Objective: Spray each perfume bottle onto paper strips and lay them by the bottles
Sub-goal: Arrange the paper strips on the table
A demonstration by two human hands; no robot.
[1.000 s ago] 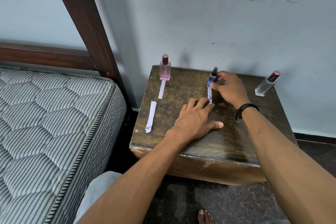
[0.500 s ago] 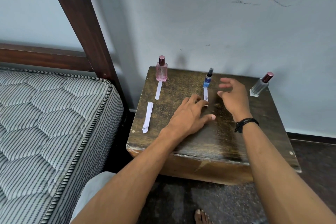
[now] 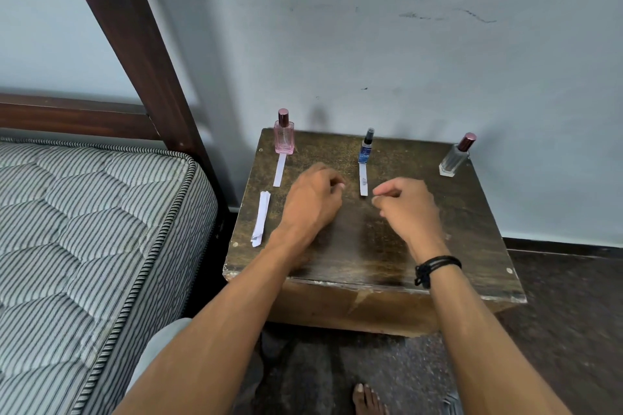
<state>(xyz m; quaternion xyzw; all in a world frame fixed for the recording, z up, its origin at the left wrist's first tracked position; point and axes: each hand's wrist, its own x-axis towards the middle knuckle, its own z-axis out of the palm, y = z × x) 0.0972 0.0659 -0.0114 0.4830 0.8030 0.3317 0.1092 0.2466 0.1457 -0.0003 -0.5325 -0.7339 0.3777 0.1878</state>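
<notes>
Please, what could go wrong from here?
The clear bottle stands near the right edge of the table; a hasty reach by the right hand might knock it off. The blue bottle is slim, so a brush could tip it onto its strip. The strip stack lies near the left edge and might slip off.
</notes>
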